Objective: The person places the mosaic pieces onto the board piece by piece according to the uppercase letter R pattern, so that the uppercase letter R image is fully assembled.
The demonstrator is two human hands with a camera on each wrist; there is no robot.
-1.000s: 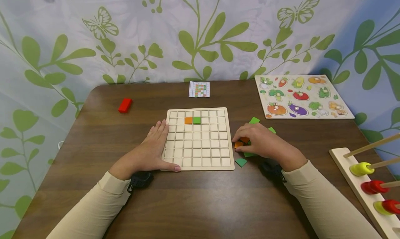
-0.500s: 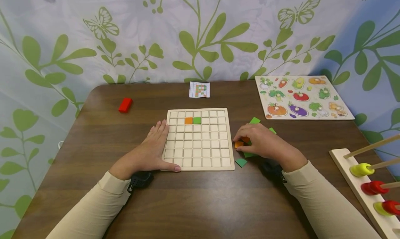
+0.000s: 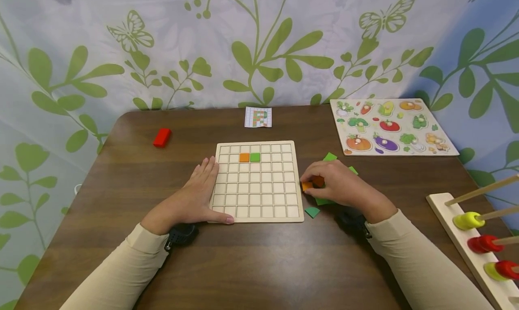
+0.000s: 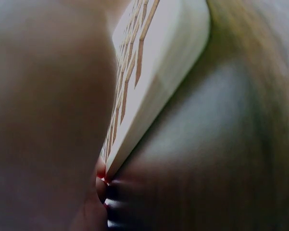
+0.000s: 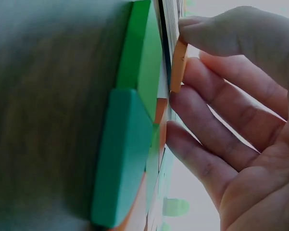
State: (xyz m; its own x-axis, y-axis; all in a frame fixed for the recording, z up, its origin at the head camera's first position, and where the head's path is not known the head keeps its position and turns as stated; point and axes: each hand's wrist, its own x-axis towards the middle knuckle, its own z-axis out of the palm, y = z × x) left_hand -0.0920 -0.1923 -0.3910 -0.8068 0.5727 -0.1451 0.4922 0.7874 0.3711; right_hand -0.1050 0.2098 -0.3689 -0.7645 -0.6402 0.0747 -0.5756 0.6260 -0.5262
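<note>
A pale wooden grid board (image 3: 260,187) lies on the table, with an orange square (image 3: 244,157) and a green square (image 3: 255,157) side by side in an upper row. My left hand (image 3: 193,193) rests along the board's left edge, fingers straight and thumb over the near edge. Just right of the board, my right hand (image 3: 338,184) pinches an orange tile (image 5: 179,67) between thumb and fingers, tilted up from the tabletop. Beneath and around that hand lie several green and orange tiles, partly hidden, with a rounded teal-green piece (image 3: 312,211) nearest me.
Behind the board lies a small paper pattern card (image 3: 258,117). A red block (image 3: 162,138) sits at the far left. At the back right is a vegetable peg puzzle (image 3: 395,134), and a bead stacker with a wooden base (image 3: 462,238) stands at the right edge.
My right fingers have closed on the orange tile and tipped it, shifting it slightly left toward the board. The left hand and the board have stayed put.
</note>
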